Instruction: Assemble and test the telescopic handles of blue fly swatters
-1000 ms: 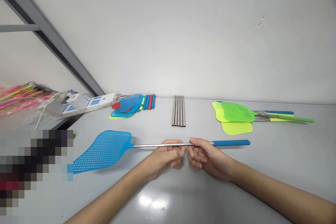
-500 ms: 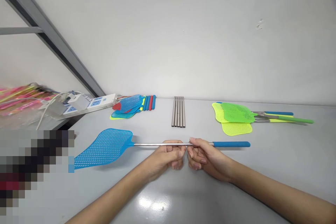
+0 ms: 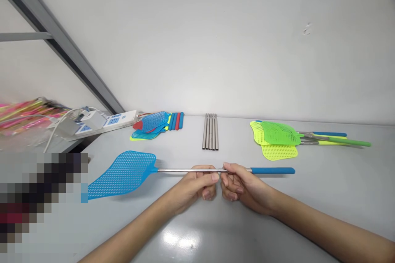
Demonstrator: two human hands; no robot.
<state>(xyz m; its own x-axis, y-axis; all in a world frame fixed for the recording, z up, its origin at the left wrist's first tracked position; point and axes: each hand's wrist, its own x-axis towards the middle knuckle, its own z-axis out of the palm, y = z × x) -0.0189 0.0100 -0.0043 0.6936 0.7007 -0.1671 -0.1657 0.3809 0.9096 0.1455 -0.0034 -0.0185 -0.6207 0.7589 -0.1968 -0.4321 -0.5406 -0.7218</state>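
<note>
My remote feed shows the left hand [image 3: 196, 187] and right hand [image 3: 245, 185] pinching a blue fly swatter [image 3: 129, 172] by its metal shaft [image 3: 175, 170] over the bench [image 3: 231, 230]. Farther back I see 5 metal tubes [image 3: 210, 132], left of a green fly swatter [image 3: 280, 132] atop yellow fly swatters [image 3: 279, 153].

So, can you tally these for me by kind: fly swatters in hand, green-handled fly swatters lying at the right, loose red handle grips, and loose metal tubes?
Blue fly swatter in hand: 1
Green-handled fly swatter at the right: 1
Loose red handle grip: 1
Loose metal tubes: 5
Total: 8
</note>
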